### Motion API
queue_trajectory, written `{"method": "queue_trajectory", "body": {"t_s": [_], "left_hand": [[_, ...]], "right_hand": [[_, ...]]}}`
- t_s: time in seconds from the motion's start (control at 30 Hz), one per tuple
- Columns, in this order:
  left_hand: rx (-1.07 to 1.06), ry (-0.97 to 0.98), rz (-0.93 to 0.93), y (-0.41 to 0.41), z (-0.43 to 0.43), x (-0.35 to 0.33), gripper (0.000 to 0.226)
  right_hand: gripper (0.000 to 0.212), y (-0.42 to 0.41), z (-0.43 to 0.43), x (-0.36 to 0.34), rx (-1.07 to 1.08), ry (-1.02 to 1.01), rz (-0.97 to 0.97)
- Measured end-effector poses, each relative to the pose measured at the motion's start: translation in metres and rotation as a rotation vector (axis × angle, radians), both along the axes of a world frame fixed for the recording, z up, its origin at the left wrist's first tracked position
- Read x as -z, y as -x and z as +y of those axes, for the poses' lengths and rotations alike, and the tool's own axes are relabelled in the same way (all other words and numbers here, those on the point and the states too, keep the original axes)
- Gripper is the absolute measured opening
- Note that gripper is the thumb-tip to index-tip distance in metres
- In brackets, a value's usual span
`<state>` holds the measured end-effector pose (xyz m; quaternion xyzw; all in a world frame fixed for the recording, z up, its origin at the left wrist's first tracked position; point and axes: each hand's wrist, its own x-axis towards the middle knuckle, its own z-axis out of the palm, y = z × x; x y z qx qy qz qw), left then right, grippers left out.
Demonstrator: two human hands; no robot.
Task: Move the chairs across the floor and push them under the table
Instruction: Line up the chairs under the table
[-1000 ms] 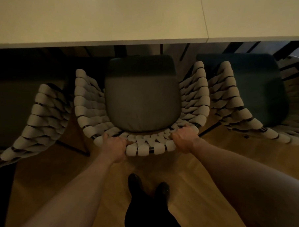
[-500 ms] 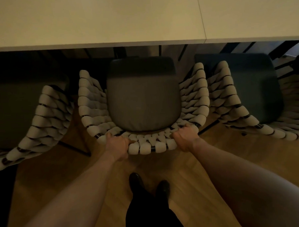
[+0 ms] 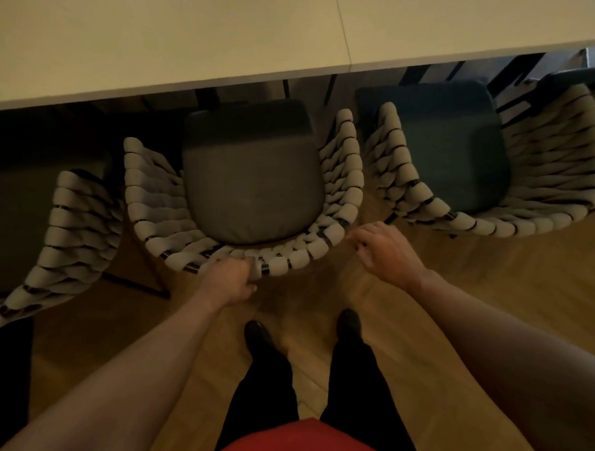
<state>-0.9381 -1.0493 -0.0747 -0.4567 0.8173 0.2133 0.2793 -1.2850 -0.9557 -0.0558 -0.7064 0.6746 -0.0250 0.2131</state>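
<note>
Middle chair (image 3: 253, 179), seat front just under the near edge of the bench (image 3: 178, 36), between two neighbouring chairs (image 3: 456, 143); the right hand (image 3: 386, 252), gripping the back rim (image 3: 290, 259) half a second ago, is now off it, loosely curled and holding nothing; the left hand (image 3: 228, 279) grips the rim; this chair appears placed and release begun.

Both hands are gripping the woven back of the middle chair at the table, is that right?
Not quite. Only the left hand grips the woven back of the middle chair at the table; the right hand hangs beside the rim, loosely curled, holding nothing. The head view shows it.
</note>
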Motion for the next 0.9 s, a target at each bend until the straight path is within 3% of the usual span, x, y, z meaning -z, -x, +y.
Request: {"method": "queue_trajectory", "body": {"t_s": [0.27,0.37,0.47,0.57,0.9], "left_hand": [[-0.095,0.080,0.121,0.129,0.022,0.022,0.055],[-0.199,0.136,0.106,0.148,0.024,0.043,0.050],[-0.307,0.149,0.151,0.148,0.026,0.061,0.051],[-0.359,0.141,0.220,0.143,0.028,0.068,0.054],[-0.310,0.096,0.235,0.146,0.022,0.054,0.053]], "right_hand": [[0.033,0.148,0.022,0.017,0.217,0.039,0.073],[0.039,0.181,0.015,0.034,0.163,0.059,0.124],[0.044,0.195,0.002,0.053,0.214,0.105,0.073],[0.052,0.199,-0.007,0.070,0.322,-0.022,0.032],[0.038,0.210,-0.006,0.080,0.307,-0.092,0.054]]}}
